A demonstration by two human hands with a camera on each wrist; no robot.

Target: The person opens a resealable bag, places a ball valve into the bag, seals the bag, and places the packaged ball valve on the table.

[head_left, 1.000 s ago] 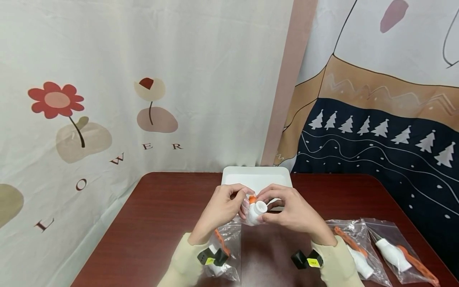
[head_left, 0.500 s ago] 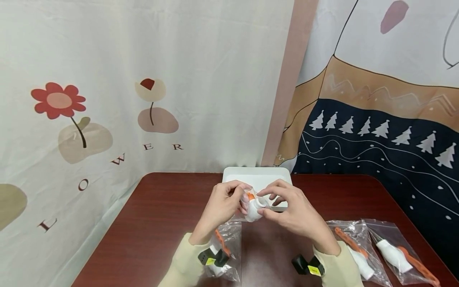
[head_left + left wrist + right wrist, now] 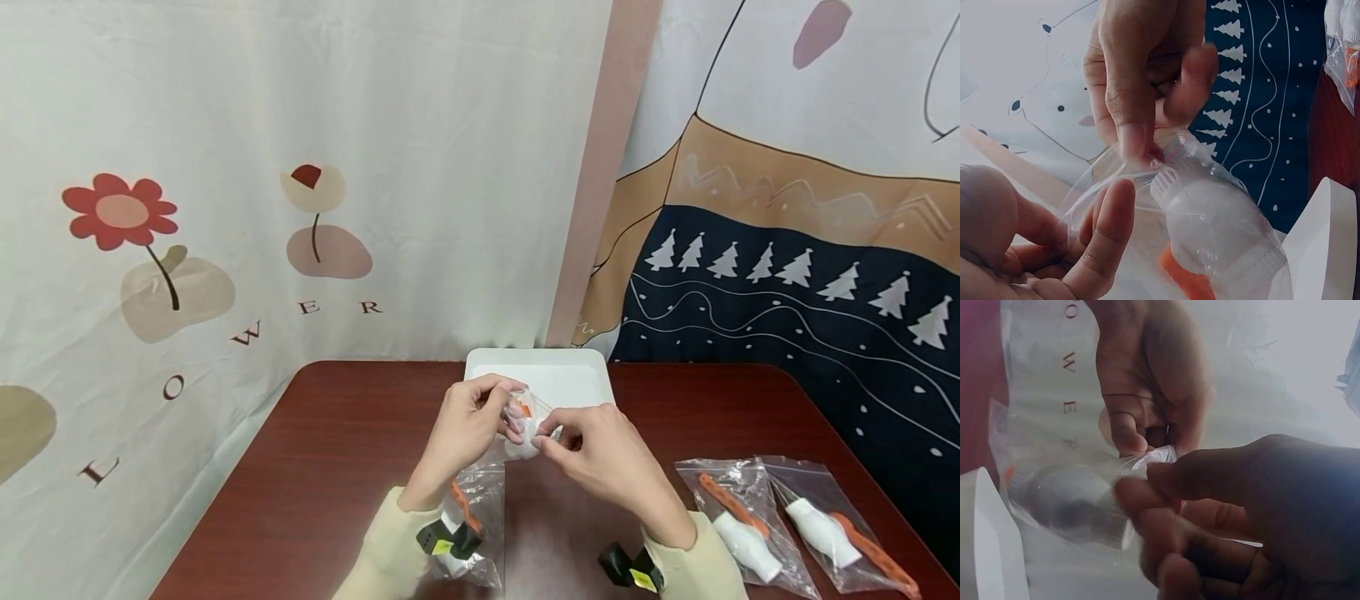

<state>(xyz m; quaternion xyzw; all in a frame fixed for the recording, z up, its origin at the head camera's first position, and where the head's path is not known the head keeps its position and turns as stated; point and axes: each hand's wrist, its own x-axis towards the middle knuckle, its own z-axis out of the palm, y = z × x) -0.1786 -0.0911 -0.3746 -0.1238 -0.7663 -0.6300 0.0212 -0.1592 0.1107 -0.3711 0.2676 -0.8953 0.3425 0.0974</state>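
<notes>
Between my hands hangs a clear zip bag (image 3: pixel 1116 181) with a white, bulbous plastic piece with ribbed ends (image 3: pixel 1207 219) and an orange strip (image 3: pixel 1188 275) inside. My left hand (image 3: pixel 467 421) pinches the bag's upper edge between thumb and fingers. From the other side my right hand (image 3: pixel 611 454) pinches the bag near its mouth, thumb against fingertips. In the right wrist view the white piece lies inside the film, left of the fingers. The fingers partly cover the bag's mouth in the head view.
A white tray (image 3: pixel 540 363) stands behind the hands at the table's (image 3: pixel 360 417) far edge. Two bags, each with a white piece and an orange strip, lie at right: one bag (image 3: pixel 746 517), another bag (image 3: pixel 832 533). A similar bag (image 3: pixel 483 508) lies under the left forearm.
The white piece's round mouth, earlier sticking out toward the right hand, is now within the bag film. My right hand's spread fingers have drawn together and pinch the bag.
</notes>
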